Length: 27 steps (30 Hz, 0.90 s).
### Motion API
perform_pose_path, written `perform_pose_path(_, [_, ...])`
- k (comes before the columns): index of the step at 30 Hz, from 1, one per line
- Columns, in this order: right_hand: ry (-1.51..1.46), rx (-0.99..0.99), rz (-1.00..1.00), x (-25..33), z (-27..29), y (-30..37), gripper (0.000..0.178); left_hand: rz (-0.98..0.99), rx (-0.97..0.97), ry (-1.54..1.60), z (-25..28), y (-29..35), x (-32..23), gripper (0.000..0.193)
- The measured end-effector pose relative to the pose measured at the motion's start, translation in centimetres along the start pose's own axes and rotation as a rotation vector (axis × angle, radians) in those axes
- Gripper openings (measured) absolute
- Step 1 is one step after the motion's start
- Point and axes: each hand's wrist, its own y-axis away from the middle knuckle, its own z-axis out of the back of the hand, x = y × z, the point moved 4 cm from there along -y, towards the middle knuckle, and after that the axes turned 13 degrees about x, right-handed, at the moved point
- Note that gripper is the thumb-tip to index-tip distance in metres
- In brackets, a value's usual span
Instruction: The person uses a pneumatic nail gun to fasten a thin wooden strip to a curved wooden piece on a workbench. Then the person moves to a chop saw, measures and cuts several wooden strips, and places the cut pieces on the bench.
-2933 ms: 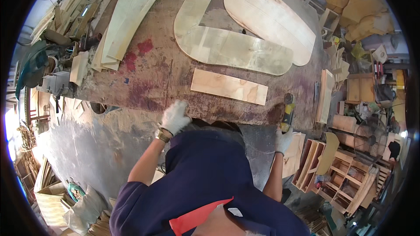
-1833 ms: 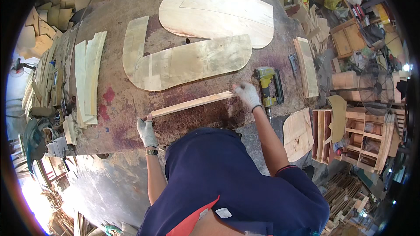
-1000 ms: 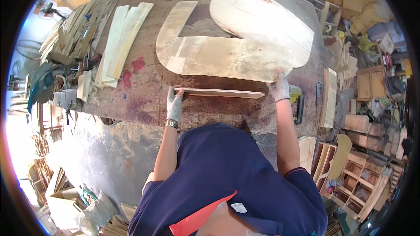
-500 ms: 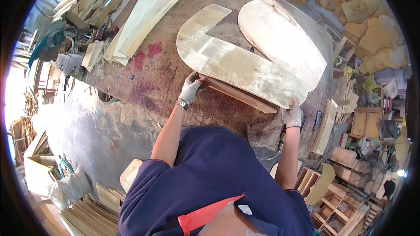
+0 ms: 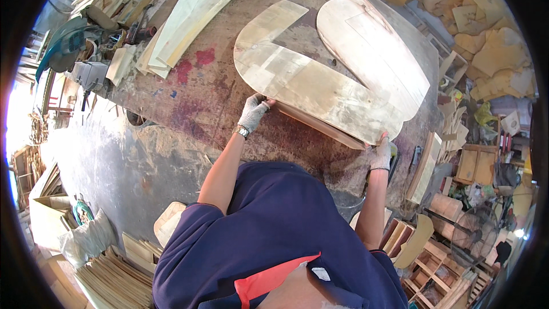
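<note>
A hook-shaped plywood board point(image 5: 320, 88), pale with darker stained patches, lies across the table in front of me. My left hand point(image 5: 253, 113), in a light knitted glove with bare fingertips, pinches its near edge left of the middle. At the near right corner, my gloved right hand point(image 5: 380, 152) grips the same board, fingertips on top. Along the near edge, a brown wooden strip point(image 5: 323, 129) shows under the board between my hands. A broad round-ended board point(image 5: 374, 51) lies behind it, and the hook-shaped board's right end meets it.
The brown worktable point(image 5: 194, 100) has red and blue paint stains. Pale planks point(image 5: 194, 23) lie at its far left, near a circular saw point(image 5: 63, 51). A wooden block point(image 5: 424, 169) stands at the right edge. Thin offcuts point(image 5: 492, 51) pile up beyond, with a fan point(image 5: 473, 234) at lower right.
The whole view has shifted slightly. Both hands stay at the near edge of the hook-shaped board, with only a small change in the right hand's position.
</note>
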Motion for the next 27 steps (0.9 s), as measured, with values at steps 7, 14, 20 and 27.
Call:
perform_pose_path(7, [0.016, 0.042, -0.032, -0.6, 0.0, 0.1, 0.061, 0.013, -0.05, 0.035, 0.1, 0.3, -0.2, 0.026])
perform_pose_path(14, [0.007, 0.017, -0.031, -1.8, 0.3, 0.0, 0.057, 0.005, -0.03, -0.102, 0.4, 0.5, -1.3, 0.028])
perform_pose_path(20, [0.006, 0.031, -0.028, -1.9, 0.6, -0.1, 0.056, -0.094, -0.347, 0.104, 2.0, -0.8, -2.5, 0.064])
perform_pose_path(27, [0.03, 0.083, 0.001, -0.5, -0.4, 1.6, 0.052, -0.093, -0.239, 0.194, -0.2, -1.9, -3.3, 0.037])
